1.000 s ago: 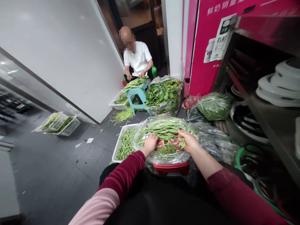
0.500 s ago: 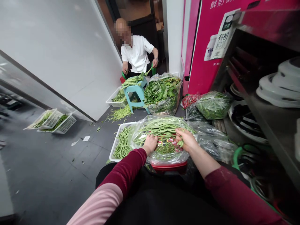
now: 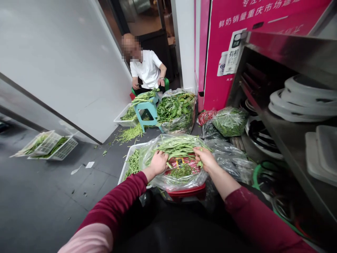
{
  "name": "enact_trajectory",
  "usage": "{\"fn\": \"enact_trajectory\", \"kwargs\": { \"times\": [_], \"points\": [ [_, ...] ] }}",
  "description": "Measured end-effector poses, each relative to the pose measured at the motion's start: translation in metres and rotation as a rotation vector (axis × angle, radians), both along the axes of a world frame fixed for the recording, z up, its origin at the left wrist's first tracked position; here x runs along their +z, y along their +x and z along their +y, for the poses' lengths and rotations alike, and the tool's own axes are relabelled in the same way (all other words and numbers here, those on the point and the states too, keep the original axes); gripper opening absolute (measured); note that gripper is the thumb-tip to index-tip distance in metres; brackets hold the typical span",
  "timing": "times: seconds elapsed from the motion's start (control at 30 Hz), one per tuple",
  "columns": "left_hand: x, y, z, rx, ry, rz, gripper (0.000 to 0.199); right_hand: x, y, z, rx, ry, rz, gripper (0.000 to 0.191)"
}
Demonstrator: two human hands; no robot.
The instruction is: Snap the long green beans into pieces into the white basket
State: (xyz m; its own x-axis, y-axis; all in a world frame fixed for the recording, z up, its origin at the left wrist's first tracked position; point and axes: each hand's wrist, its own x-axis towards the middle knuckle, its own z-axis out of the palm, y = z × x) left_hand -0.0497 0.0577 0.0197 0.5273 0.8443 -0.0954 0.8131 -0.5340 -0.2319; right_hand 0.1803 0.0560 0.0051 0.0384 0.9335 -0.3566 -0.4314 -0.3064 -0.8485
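Long green beans (image 3: 179, 146) lie in a heap across an open clear plastic bag (image 3: 155, 181), which rests over a red container (image 3: 185, 193). At the left end of the heap, my left hand (image 3: 158, 162) is closed with its fingers curled round beans. On the opposite side my right hand (image 3: 205, 158) grips several beans between thumb and fingers, their ends poking out below. Small green trimmings (image 3: 181, 171) lie on red packaging between my hands. Just left of the bag, a white basket (image 3: 123, 170) holds short bean pieces (image 3: 133, 162).
A seated person (image 3: 147, 68) in white works behind a blue stool (image 3: 143, 107) topped with stalks. Beside it stands a bag of leafy greens (image 3: 176, 109). A metal shelf (image 3: 283, 135) with white lids flanks my right. White baskets (image 3: 59, 149) sit on the floor at left.
My left hand has shifted left, off the trimmings' edge, and now has bean ends in its fingers. My right hand keeps its hold. The seated person's hand has lowered. The view has turned slightly right.
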Motion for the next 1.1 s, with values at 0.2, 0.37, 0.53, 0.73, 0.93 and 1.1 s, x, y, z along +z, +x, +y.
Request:
{"fn": "enact_trajectory", "kwargs": {
  "times": [0.2, 0.37, 0.53, 0.73, 0.93, 1.1],
  "points": [
    [0.027, -0.001, -0.018, 0.071, -0.024, -0.004, 0.029, 0.010, -0.009, -0.010, 0.133, 0.082, -0.075, 0.026],
    [0.033, 0.017, -0.027, 0.084, -0.054, -0.026, 0.032, 0.013, -0.010, -0.017, 0.076, 0.196, 0.000, 0.033],
    [0.037, 0.024, -0.036, 0.157, -0.060, -0.047, 0.028, 0.004, -0.006, -0.010, -0.110, 0.175, -0.180, 0.031],
    [0.044, 0.020, -0.049, 0.137, -0.005, -0.071, 0.024, 0.012, -0.006, -0.015, 0.012, 0.224, -0.128, 0.032],
    [0.044, 0.018, -0.055, 0.147, -0.039, -0.094, 0.022, 0.014, -0.010, -0.019, 0.027, 0.229, -0.176, 0.030],
    [0.043, 0.014, -0.054, 0.062, -0.055, -0.091, 0.025, 0.013, -0.008, -0.018, 0.083, 0.178, -0.081, 0.026]
  ]
}}
